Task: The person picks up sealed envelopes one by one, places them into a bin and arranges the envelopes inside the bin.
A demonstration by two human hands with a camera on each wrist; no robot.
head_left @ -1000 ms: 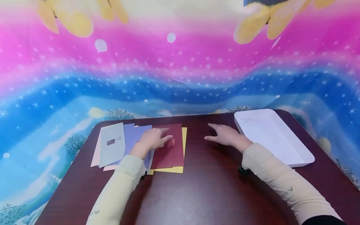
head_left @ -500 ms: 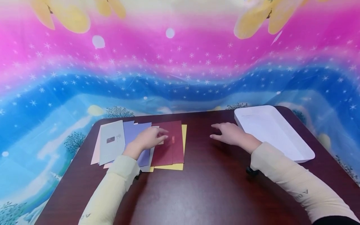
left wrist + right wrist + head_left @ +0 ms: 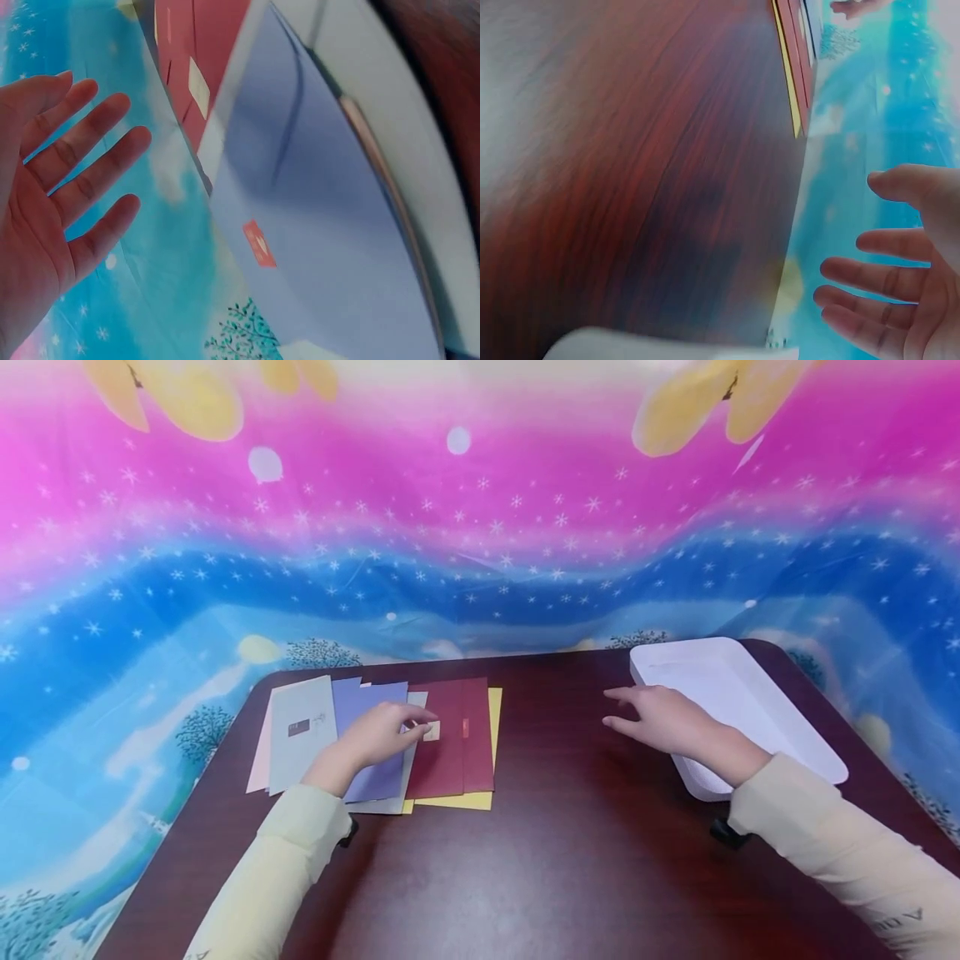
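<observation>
My left hand [image 3: 378,735] is held above the purple envelope [image 3: 375,787] and the left part of the dark red envelope [image 3: 450,768]. Its fingers are loosely bent with nothing between them, and the left wrist view shows the palm [image 3: 37,232] bare. My right hand [image 3: 663,718] hovers over the left rim of a white tray [image 3: 795,727], fingers spread and holding nothing. A grey envelope [image 3: 300,760] with a small dark rectangle lies at the left of the overlapping group. Yellow edges [image 3: 465,801] show beneath the red envelope, and a pale pink edge [image 3: 258,760] shows at far left.
A dark wooden table [image 3: 487,877] carries the envelopes at its back left and the tray at its back right. Behind it hangs a backdrop cloth [image 3: 480,527] with snowflakes in pink and blue.
The left hand has drawn left, away from the red envelope's middle. The right hand has shifted right until it overlaps the tray. Envelopes and tray stay in place; the head view tilts slightly.
</observation>
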